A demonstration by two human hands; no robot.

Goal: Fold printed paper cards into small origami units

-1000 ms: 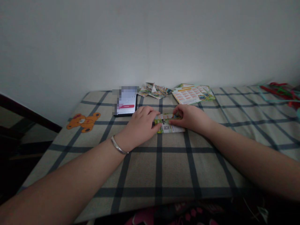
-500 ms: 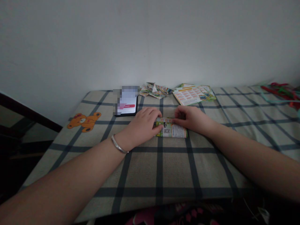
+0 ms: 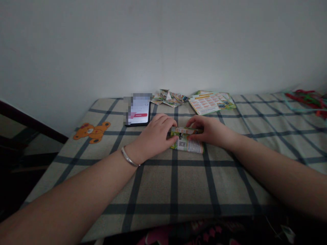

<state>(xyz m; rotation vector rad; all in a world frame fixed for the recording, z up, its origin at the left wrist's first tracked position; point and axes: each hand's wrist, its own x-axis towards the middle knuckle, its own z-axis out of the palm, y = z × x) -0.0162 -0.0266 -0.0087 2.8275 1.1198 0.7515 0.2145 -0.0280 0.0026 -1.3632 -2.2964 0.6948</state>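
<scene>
A small folded colourful leaflet point(image 3: 188, 144) with a QR code lies on the checked cloth between my hands. My left hand point(image 3: 153, 136), with a silver bangle on its wrist, presses its fingertips on the leaflet's left end. My right hand point(image 3: 209, 130) pinches the leaflet's upper edge and rests over its right part. Both hands have curled fingers on the paper.
A lit phone point(image 3: 138, 112) lies just beyond my left hand. Folded paper pieces point(image 3: 168, 98) and flat leaflets point(image 3: 211, 102) sit by the wall. A bear print point(image 3: 92, 131) marks the cloth's left. Red and green cords point(image 3: 306, 98) lie at far right. The bed's left edge drops off.
The leaflet has turned slightly, its right end now lower. My right fingers have shifted along its top edge; my left hand has barely moved.
</scene>
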